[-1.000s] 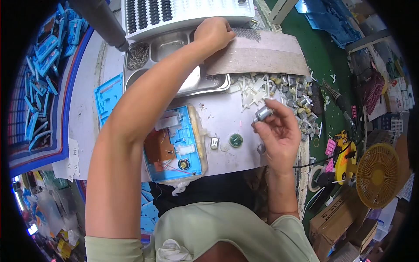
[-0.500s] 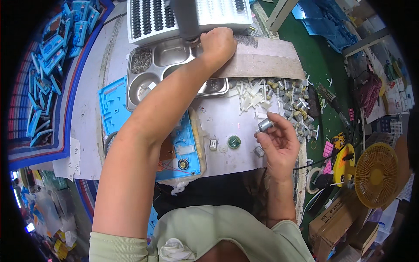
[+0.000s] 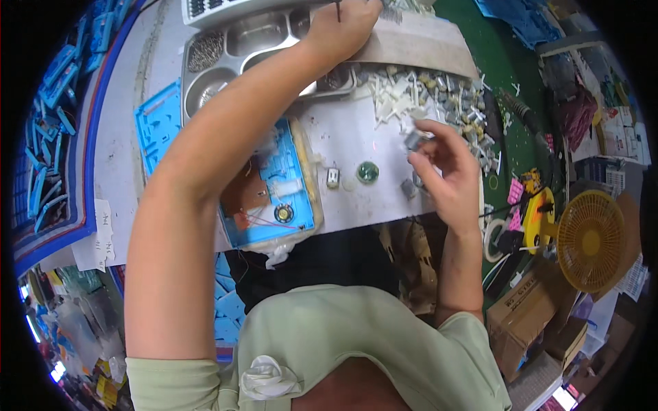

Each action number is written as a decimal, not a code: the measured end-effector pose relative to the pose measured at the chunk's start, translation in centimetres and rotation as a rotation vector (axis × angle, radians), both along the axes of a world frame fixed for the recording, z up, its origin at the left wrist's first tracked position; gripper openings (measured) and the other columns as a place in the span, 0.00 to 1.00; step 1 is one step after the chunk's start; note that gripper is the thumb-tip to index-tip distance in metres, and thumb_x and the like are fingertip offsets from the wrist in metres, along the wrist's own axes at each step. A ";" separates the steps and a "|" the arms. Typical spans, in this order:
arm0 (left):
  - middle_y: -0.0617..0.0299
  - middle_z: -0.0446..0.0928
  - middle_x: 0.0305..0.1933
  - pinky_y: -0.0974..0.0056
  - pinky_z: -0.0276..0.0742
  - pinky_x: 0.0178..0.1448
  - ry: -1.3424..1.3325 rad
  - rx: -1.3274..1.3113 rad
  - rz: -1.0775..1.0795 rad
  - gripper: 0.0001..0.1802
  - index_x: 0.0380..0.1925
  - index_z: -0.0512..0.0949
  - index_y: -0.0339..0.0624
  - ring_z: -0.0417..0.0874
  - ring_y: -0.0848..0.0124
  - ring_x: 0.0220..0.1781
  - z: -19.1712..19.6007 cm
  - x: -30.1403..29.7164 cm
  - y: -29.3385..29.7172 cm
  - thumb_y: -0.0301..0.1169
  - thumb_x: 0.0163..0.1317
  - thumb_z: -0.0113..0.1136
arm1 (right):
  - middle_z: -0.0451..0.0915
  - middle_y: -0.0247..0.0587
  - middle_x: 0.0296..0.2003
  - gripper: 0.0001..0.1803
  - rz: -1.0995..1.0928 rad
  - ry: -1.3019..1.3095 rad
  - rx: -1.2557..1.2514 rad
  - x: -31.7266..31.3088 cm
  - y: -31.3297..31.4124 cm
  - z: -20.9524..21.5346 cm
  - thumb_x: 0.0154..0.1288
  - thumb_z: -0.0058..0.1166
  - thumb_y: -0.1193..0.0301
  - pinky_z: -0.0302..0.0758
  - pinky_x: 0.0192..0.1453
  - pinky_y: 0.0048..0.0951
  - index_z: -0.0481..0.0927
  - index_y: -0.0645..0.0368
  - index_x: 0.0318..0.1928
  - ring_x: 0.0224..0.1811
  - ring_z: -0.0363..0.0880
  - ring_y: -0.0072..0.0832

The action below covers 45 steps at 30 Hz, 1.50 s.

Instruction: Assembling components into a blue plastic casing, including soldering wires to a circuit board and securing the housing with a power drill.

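At the far side of the table my left hand [image 3: 343, 31] is closed, reaching past the metal tray [image 3: 240, 61] beside a cardboard sheet [image 3: 418, 44]. A thin dark piece shows at its knuckles; what its fingers hold, if anything, is hidden. On the right, my right hand [image 3: 452, 175] pinches a small silver motor [image 3: 415, 140] between thumb and fingers, above the tabletop. White plastic parts [image 3: 394, 99] and a heap of small motors [image 3: 473, 116] lie just beyond it. Nearer are a single motor [image 3: 408, 188], a green round object [image 3: 367, 172] and a small white-and-metal part [image 3: 333, 178].
A blue plastic housing [image 3: 301, 198] with wires and a round speaker [image 3: 284, 213] lies under my left forearm. Several blue parts [image 3: 51, 151] fill a cloth-lined bin at left. A yellow fan [image 3: 590, 231] and cardboard boxes [image 3: 531, 294] stand at right.
The view has shifted, so the table sits higher in the picture. My left hand remains at the far side; my right hand still holds the motor, now tilted differently and slightly blurred.
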<state>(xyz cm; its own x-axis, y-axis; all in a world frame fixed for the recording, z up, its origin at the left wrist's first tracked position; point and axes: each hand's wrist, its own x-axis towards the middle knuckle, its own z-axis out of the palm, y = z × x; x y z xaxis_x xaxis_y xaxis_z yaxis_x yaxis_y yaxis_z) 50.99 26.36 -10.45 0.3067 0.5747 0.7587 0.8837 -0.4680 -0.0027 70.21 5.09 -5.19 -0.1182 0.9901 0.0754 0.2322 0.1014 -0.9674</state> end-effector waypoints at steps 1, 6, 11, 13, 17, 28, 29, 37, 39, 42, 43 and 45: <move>0.46 0.79 0.30 0.49 0.78 0.44 -0.126 -0.095 -0.179 0.05 0.31 0.76 0.38 0.84 0.48 0.37 0.9 -0.4 -1.0 0.27 0.62 0.59 | 0.78 0.33 0.30 0.22 0.061 -0.145 -0.037 0.1 0.1 0.0 0.62 0.60 0.81 0.73 0.40 0.23 0.80 0.59 0.58 0.32 0.77 0.21; 0.60 0.85 0.34 0.69 0.78 0.39 -0.437 -0.757 -0.485 0.11 0.42 0.84 0.36 0.84 0.74 0.35 3.2 -4.9 -9.3 0.33 0.67 0.66 | 0.80 0.45 0.26 0.19 0.328 -0.602 -0.040 -0.1 0.6 -0.4 0.60 0.59 0.75 0.78 0.38 0.37 0.82 0.54 0.54 0.29 0.82 0.39; 0.65 0.82 0.37 0.72 0.77 0.43 -0.707 -1.150 -0.418 0.08 0.42 0.84 0.33 0.80 0.80 0.38 8.5 -11.0 -19.3 0.26 0.67 0.65 | 0.83 0.49 0.29 0.18 0.465 -0.728 -0.026 -1.7 2.0 -0.4 0.58 0.58 0.75 0.79 0.42 0.44 0.83 0.56 0.51 0.35 0.84 0.46; 0.62 0.82 0.38 0.70 0.78 0.42 -0.778 -1.160 -0.422 0.06 0.41 0.83 0.33 0.81 0.77 0.38 10.2 -11.8 -22.9 0.21 0.64 0.65 | 0.81 0.46 0.30 0.19 0.482 -0.827 0.117 -1.6 1.8 -1.1 0.58 0.59 0.76 0.78 0.42 0.41 0.82 0.54 0.52 0.34 0.82 0.42; 0.59 0.83 0.39 0.68 0.80 0.42 -0.738 -0.942 -0.434 0.07 0.37 0.83 0.34 0.82 0.76 0.39 9.3 -12.6 -28.7 0.15 0.59 0.65 | 0.80 0.46 0.32 0.19 0.587 -1.008 0.348 -3.0 1.7 -1.2 0.57 0.60 0.77 0.77 0.46 0.43 0.81 0.55 0.51 0.38 0.81 0.44; 0.59 0.81 0.41 0.70 0.80 0.44 -1.216 -0.994 -0.271 0.21 0.53 0.71 0.37 0.83 0.76 0.40 3.5 -10.7 -32.8 0.17 0.63 0.67 | 0.76 0.28 0.32 0.25 0.563 0.298 -0.532 -9.5 -3.3 0.4 0.65 0.63 0.82 0.72 0.40 0.14 0.76 0.65 0.62 0.35 0.75 0.11; 0.59 0.81 0.40 0.70 0.80 0.43 -1.245 -0.966 -0.274 0.21 0.53 0.72 0.37 0.83 0.76 0.39 3.4 -10.7 -32.8 0.17 0.62 0.68 | 0.76 0.28 0.32 0.25 0.564 0.335 -0.567 -9.7 -3.3 0.1 0.66 0.62 0.82 0.72 0.40 0.14 0.76 0.66 0.63 0.35 0.75 0.12; 0.59 0.82 0.40 0.69 0.81 0.42 -1.231 -0.932 -0.264 0.19 0.50 0.74 0.38 0.84 0.75 0.38 3.1 -10.8 -32.6 0.17 0.61 0.67 | 0.76 0.28 0.32 0.24 0.592 0.321 -0.572 -10.4 -2.6 -0.2 0.67 0.63 0.81 0.75 0.40 0.17 0.75 0.67 0.63 0.35 0.75 0.12; 0.60 0.82 0.40 0.69 0.81 0.42 -1.248 -0.936 -0.274 0.19 0.50 0.74 0.38 0.84 0.75 0.38 2.9 -10.8 -32.7 0.17 0.61 0.67 | 0.77 0.29 0.32 0.23 0.562 0.271 -0.538 -10.5 -2.9 0.0 0.66 0.63 0.82 0.75 0.40 0.17 0.76 0.66 0.62 0.36 0.76 0.12; 0.60 0.82 0.40 0.69 0.81 0.42 -1.272 -0.881 -0.300 0.17 0.49 0.74 0.37 0.84 0.76 0.38 2.4 -10.5 -32.7 0.17 0.62 0.66 | 0.79 0.35 0.34 0.23 0.558 0.037 -0.238 -10.3 -3.8 0.0 0.62 0.65 0.82 0.76 0.39 0.20 0.79 0.63 0.58 0.36 0.78 0.17; 0.59 0.82 0.41 0.69 0.81 0.43 -1.252 -0.884 -0.310 0.18 0.49 0.74 0.36 0.84 0.75 0.39 2.5 -10.6 -32.7 0.16 0.61 0.67 | 0.80 0.37 0.35 0.23 0.558 -0.067 -0.095 -10.2 -3.9 -0.1 0.60 0.67 0.83 0.77 0.38 0.21 0.79 0.62 0.57 0.35 0.80 0.20; 0.57 0.82 0.42 0.68 0.80 0.44 -1.210 -0.890 -0.328 0.19 0.49 0.73 0.35 0.84 0.73 0.40 3.0 -10.9 -32.8 0.14 0.61 0.67 | 0.81 0.41 0.36 0.24 0.558 -0.171 0.200 -10.4 -3.7 -0.1 0.55 0.70 0.83 0.77 0.36 0.24 0.81 0.61 0.53 0.34 0.81 0.27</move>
